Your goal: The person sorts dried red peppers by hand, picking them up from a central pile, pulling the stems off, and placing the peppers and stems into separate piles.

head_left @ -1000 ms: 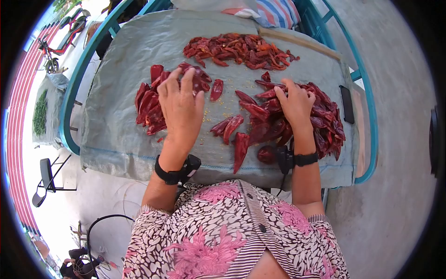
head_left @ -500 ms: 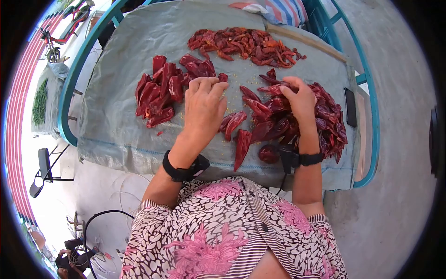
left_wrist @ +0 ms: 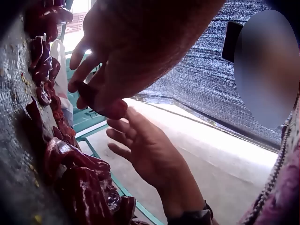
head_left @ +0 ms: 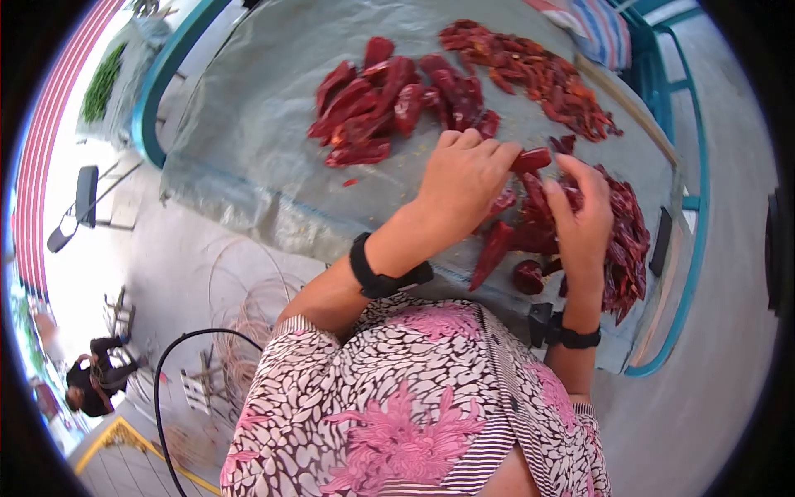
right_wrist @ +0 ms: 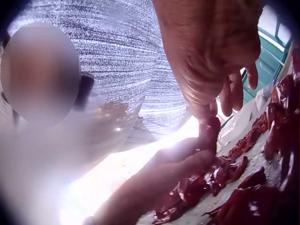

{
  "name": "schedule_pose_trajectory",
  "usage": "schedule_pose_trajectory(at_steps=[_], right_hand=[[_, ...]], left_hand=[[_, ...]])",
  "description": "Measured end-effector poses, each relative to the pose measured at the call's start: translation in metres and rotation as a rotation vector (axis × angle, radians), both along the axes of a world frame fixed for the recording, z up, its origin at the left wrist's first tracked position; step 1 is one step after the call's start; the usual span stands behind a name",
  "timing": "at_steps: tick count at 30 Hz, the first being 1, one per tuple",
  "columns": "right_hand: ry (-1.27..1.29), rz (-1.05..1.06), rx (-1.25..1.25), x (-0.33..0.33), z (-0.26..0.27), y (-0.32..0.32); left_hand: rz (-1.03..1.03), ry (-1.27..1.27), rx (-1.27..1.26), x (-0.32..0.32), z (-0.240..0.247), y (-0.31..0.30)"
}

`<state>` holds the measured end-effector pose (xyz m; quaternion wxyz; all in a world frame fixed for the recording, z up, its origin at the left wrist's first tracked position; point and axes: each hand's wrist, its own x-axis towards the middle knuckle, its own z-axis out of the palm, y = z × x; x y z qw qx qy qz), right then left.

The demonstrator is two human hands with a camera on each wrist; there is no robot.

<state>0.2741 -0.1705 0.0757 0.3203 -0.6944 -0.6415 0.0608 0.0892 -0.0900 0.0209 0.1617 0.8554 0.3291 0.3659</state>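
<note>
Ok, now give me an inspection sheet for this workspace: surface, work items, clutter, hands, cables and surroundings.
Surface: grey-green sheet, creased.
Job's things: left heap and right heap of red peppers; far heap of smaller ones.
Clutter: dark phone-like object at right edge; striped bag at far edge.
Hands: left hand grips one red pepper in its fingers; right hand is at its end, grip unclear.
Cables: black cable or hose, lower left.
Surroundings: teal frame, chair, another person.
</note>
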Motion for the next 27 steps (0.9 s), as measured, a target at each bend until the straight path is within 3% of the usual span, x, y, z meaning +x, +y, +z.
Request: schedule_pose_trajectory(at_steps=[7,11,14,19,27], right_hand=[[-0.467,-0.022,-0.229,0.005,-0.007,-0.017],[-0.444,-0.007,-0.269,0.013,-0.017,-0.016],[-0.436,-0.007,-0.274,0.015,-0.017,-0.015],[-0.526,0.014,-0.260,0.011,-0.019,-0.018],[-0.267,0.009,-0.128,0.009,-0.009,-0.014]], left_hand=[[0.216,-0.008,-0.129,-0.020,-0.003,0.004],[0.328,-0.088,-0.117,-0.027,-0.002,0.009],[0.416,-0.159,0.043,-0.027,0.002,0.009],[0.209,-0.170,-0.029,-0.027,-0.007,0.008],[0.006,-0.017,-0.038,-0.061,0.004,0.016]])
